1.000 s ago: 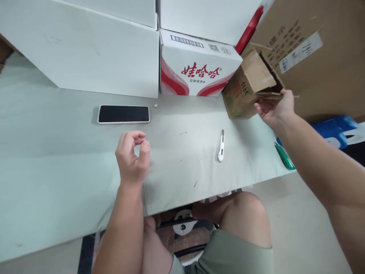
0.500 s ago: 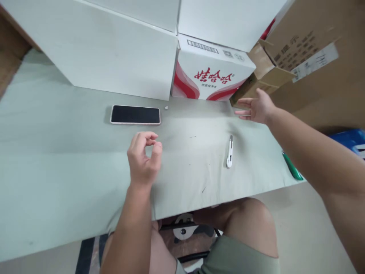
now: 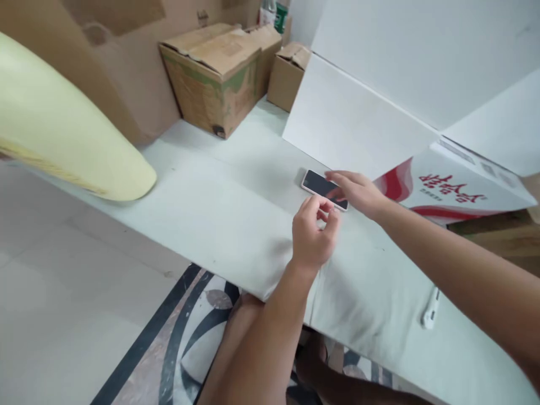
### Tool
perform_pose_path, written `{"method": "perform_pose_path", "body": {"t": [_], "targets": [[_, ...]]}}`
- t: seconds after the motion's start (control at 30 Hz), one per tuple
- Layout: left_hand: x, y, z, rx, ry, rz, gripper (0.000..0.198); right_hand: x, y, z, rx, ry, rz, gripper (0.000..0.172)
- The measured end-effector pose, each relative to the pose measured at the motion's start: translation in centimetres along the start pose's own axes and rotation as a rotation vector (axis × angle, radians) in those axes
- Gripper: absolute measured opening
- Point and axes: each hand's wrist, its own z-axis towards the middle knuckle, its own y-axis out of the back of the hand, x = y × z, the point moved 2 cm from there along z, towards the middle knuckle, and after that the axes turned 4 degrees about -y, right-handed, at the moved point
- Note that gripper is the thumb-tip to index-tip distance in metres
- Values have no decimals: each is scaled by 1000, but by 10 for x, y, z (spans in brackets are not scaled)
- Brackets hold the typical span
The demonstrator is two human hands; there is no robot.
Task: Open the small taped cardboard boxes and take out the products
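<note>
My left hand point(image 3: 314, 233) is held above the table just in front of the phone, fingers curled in and tips brought close to the thumb. Whether anything small sits in that pinch I cannot make out. Reaching in from the right, my right hand point(image 3: 356, 192) has its fingers apart over the phone point(image 3: 314, 181) and hides part of its dark screen. Contact between those fingers and the phone is unclear. A white utility knife point(image 3: 430, 309) lies on the table farther right, beside my right forearm.
A pale cloth covers the table point(image 3: 202, 180). White boxes point(image 3: 354, 118) and a red-and-white printed carton point(image 3: 447, 185) stand behind the phone. Cardboard boxes point(image 3: 202, 90) are at the back left. A large pale yellow rounded object point(image 3: 71, 124) juts over the left edge.
The view has swung left, bringing the cardboard boxes and yellow object in. My right hand has moved from near the right-hand boxes to over the phone. My left hand stays curled, now nearer the phone.
</note>
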Motion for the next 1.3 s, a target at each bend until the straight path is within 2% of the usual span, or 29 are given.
{"method": "perform_pose_path", "body": {"t": [0.13, 0.23, 0.3, 0.4, 0.47, 0.57, 0.67, 0.73, 0.9, 1.0, 1.07, 1.13, 1.2, 1.3], "targets": [[-11, 24, 12, -146, 86, -181, 16, 99, -80, 44, -90, 490, -302, 41], [-9, 41, 23, -200, 205, -186, 18, 168, -123, 63, -171, 708, -461, 48], [-4, 52, 29, -210, 288, -149, 20, 208, -140, 71, -217, 756, -509, 46], [2, 63, 36, -218, 347, -127, 25, 255, -152, 87, -280, 761, -547, 36], [4, 68, 40, -227, 362, -143, 27, 275, -156, 100, -282, 748, -571, 28], [3, 74, 45, -228, 343, -163, 28, 287, -159, 118, -284, 657, -596, 18], [2, 81, 48, -235, 324, -173, 26, 288, -156, 123, -313, 642, -588, 9], [2, 85, 48, -247, 330, -177, 24, 287, -152, 119, -307, 655, -585, 10], [4, 90, 45, -278, 294, -186, 22, 286, -144, 100, -350, 538, -588, 12], [0, 96, 42, -347, 222, -151, 19, 272, -136, 82, -364, 518, -602, 11], [-7, 106, 39, -437, 128, -92, 15, 247, -124, 65, -364, 537, -586, 9], [-16, 119, 36, -588, -24, 6, 9, 209, -104, 42, -351, 617, -508, 9], [-25, 131, 33, -767, -173, 140, 2, 161, -78, 12, -339, 761, -394, 13], [-34, 139, 28, -921, -271, 308, 17, 76, -34, -43, -380, 927, -334, 13]]}}
